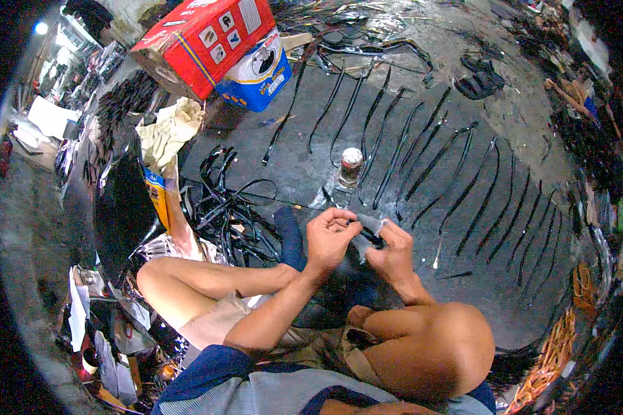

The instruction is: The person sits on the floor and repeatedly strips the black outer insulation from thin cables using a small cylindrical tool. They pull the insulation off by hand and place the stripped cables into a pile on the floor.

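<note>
In front of my lap, both hands meet over the dark mat [304, 131]. My left hand [329, 238] is closed in a pinch on a short black strip [372, 239]. The same strip runs into my right hand [393, 254], whose thumb and fingers are closed round it with a piece of grey cloth or film [371, 223]. Fingers partly hide the strip, so its ends cannot be made out. Just beyond my hands stands a small jar [351, 169] with a whitish top and brown sides. A thin stick with a pale tip [436, 261] lies right of my right hand.
Several long black strips [429, 164] lie side by side across the mat. Left of my foot is a tangled heap of black strips [221, 200]. A red box [211, 41] and a blue-and-white box [259, 76] stand at the far left. Orange strands [548, 360] lie at the right.
</note>
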{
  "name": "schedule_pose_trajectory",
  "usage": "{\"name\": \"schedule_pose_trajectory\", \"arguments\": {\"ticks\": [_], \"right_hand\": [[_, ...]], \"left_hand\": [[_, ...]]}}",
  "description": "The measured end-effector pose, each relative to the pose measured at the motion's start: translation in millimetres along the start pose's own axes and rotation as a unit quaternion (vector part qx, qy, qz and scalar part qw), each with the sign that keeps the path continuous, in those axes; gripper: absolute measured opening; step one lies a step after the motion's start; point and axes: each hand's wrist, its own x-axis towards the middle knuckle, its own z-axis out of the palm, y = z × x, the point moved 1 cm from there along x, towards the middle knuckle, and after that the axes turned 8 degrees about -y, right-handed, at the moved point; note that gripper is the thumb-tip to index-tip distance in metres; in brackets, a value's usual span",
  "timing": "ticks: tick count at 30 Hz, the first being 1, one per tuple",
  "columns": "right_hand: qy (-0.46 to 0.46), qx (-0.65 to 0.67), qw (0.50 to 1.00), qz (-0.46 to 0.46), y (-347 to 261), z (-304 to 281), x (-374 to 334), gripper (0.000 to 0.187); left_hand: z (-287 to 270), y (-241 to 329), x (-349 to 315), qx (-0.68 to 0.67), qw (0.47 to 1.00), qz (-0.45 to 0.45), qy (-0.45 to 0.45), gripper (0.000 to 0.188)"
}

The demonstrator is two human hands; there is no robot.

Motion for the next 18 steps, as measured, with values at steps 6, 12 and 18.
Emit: {"name": "schedule_pose_trajectory", "arguments": {"ticks": [6,12,18], "right_hand": [[-0.002,0.004,0.999,0.045,-10,-12,-9,0.033],[0.031,-0.021,0.999,0.005,-2,1,-11,0.029],[0.034,-0.035,0.998,-0.027,-4,9,-2,0.025]], "left_hand": [[4,-25,1,-0.068,0.997,-0.023,-0.033,0.022],[-4,-33,-9,-0.208,0.967,-0.142,-0.046,0.022],[-13,-32,-11,-0.261,0.956,-0.122,-0.055,0.025]]}}
